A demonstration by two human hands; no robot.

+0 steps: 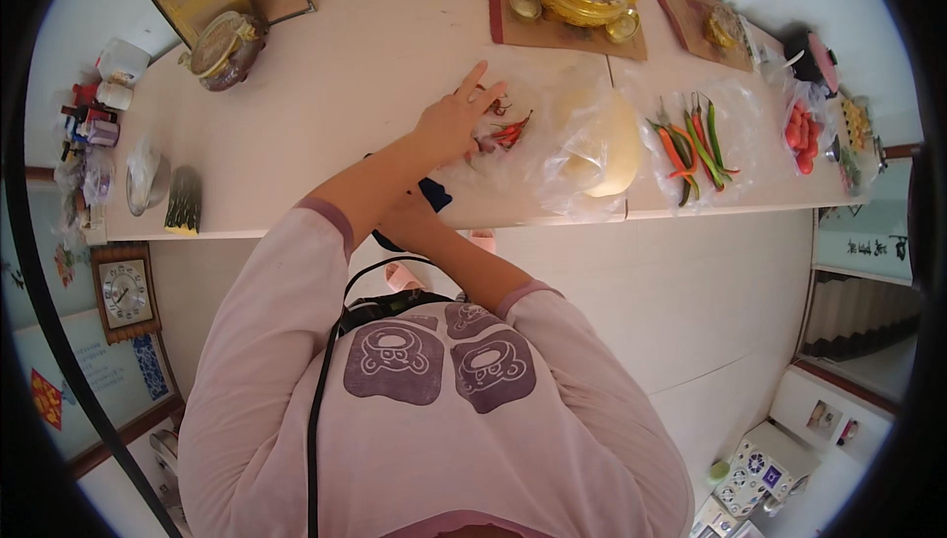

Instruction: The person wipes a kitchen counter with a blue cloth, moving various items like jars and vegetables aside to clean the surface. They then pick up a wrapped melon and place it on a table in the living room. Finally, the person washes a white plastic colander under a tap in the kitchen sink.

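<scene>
One head-worn fisheye camera looks steeply down over the person's chest onto the pale table (326,74), close, edges bending.

I wear a pale pink long-sleeved top (414,439) with darker mauve cuffs (330,217) pushed up my forearms. Three purple bear-face prints (395,365) sit across the chest. A thin black cord (316,420) runs down the front from a small black device (380,309) at my collar. My hands (454,124) are bare.
</scene>
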